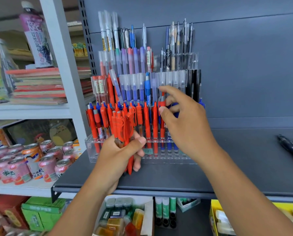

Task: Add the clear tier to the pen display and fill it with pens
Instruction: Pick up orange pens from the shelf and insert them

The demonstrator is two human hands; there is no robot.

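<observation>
Head camera looks down on the pen display (pixel 183 62), and I read the clear tier (pixel 167 160) as already in place: it sits at the foot of the stepped rack, on the dark shelf (pixel 244 159), touching the row behind it. So the step in hand is the filling. My left hand (pixel 120 154) has its fingers curled tight round a bundle of red pens (pixel 123 123), held upright just in front of the tier's left half. My right hand (pixel 188 123) pinches the top of a single red pen (pixel 162 128) between thumb and a curled finger, forefinger lifted clear; the pen stands near upright with its tip down at one of the tier's holes, beside a few blue pens (pixel 169 147). I cannot tell whether it is fully seated. The back holes look mostly taken, while the front row shows open holes, so I judge the job past halfway. Next I'd push this pen home, let go, then draw one pen from the bundle without loosening the others and line it up over a free hole. Some black pens (pixel 290 149) lie loose far right.
</observation>
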